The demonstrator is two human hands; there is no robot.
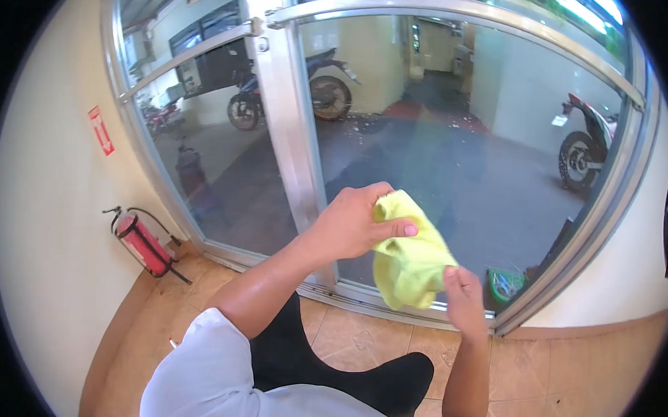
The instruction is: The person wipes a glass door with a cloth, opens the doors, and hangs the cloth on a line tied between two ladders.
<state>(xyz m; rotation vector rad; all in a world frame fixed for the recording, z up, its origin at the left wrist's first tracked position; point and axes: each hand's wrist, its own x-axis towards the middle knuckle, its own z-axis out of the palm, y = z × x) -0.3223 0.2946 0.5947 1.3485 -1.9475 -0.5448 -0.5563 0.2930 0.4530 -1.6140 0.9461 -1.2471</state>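
Observation:
A yellow-green cloth (413, 259) hangs between my two hands in front of the glass door (395, 152). My left hand (359, 220) grips its upper left part, with the thumb lying across the front of the fabric. Lower and to the right, my right hand (463, 290) pinches the cloth's right edge between thumb and fingers. The fabric is bunched and folded, and its lower end droops between the hands.
A red fire extinguisher (144, 244) stands on the tiled floor (359, 342) by the left wall. The metal door frame (289, 133) rises at centre left. Motorcycles (586, 147) and a green basket (506, 285) show through the glass. My bent legs are below.

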